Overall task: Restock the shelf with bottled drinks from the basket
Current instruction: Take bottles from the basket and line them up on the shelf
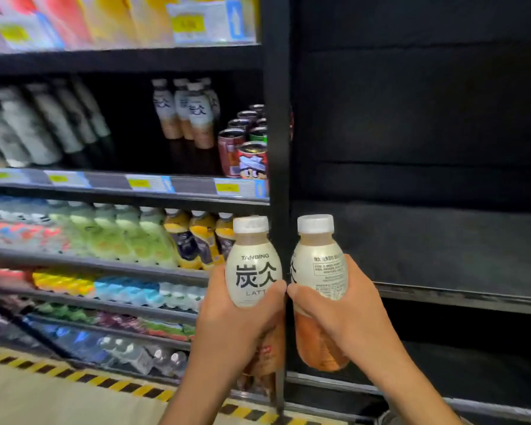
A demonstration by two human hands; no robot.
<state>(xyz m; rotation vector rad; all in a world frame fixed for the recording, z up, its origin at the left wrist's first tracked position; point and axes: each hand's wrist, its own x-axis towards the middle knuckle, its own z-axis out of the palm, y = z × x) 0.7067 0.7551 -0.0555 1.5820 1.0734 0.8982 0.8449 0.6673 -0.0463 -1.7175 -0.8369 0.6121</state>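
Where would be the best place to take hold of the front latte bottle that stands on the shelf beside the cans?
Grip the front latte bottle round its wide middle, coming from the front-left: it stands upright, other bottles are close behind, cans crowd its right, and the gap on its left looks free.

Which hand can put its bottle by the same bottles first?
Probably left. The left hand holds its bottle on the stocked side of the black post, nearer the matching bottles; the right hand is past it.
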